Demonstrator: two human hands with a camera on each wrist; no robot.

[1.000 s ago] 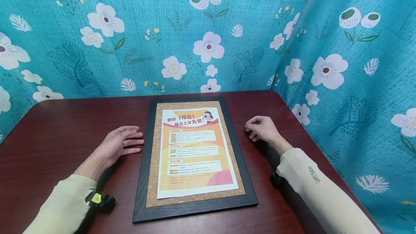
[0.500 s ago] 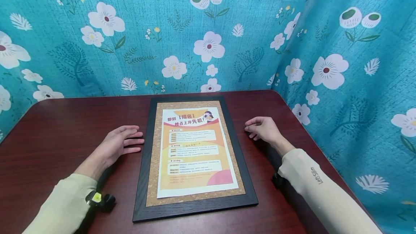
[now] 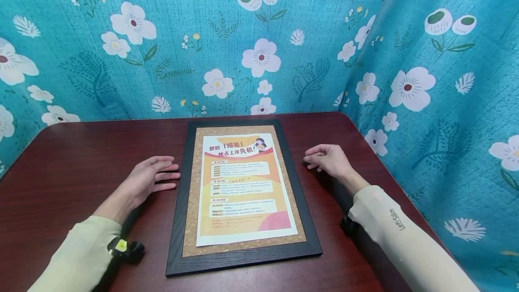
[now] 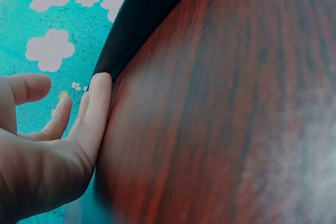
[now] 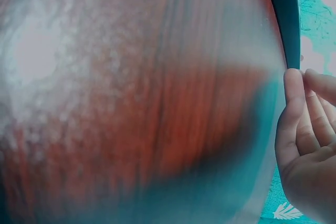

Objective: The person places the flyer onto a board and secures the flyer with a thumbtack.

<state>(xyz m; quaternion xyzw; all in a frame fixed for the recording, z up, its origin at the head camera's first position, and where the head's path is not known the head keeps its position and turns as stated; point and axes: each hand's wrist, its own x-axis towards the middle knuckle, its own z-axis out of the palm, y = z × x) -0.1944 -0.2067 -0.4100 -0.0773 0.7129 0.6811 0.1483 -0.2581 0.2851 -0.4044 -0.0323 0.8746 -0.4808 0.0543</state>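
Located: black wood-grained rectangular frame [image 3: 180, 220] around a flat tan cork board [image 3: 192, 220], lying flat on the dark red-brown glossy surface [image 3: 89, 157], between both hands. On the cork: yellow-and-orange printed paper poster [image 3: 243, 193], white-edged, with a cork margin all round.

Left hand [image 3: 146, 180]: fingers outstretched and spread, tips at the frame's left rail; cannot tell touching from just beside. Right hand [image 3: 329, 160]: thumb and fingertips close together, narrow, to the right of the frame and apart from it in the head view; cannot tell whether pinching anything small.

Handling, as judged: probably light for its spread, stiff along the border, softer and crumblier at the cork. Likely to slide on the glossy finish. Poster: thin, easily creased or torn; cannot make out any fastening, so treat as loose and keep level. Best hold: both long side rails near mid-length, fingers beneath, thumbs on black border only, off the paper.
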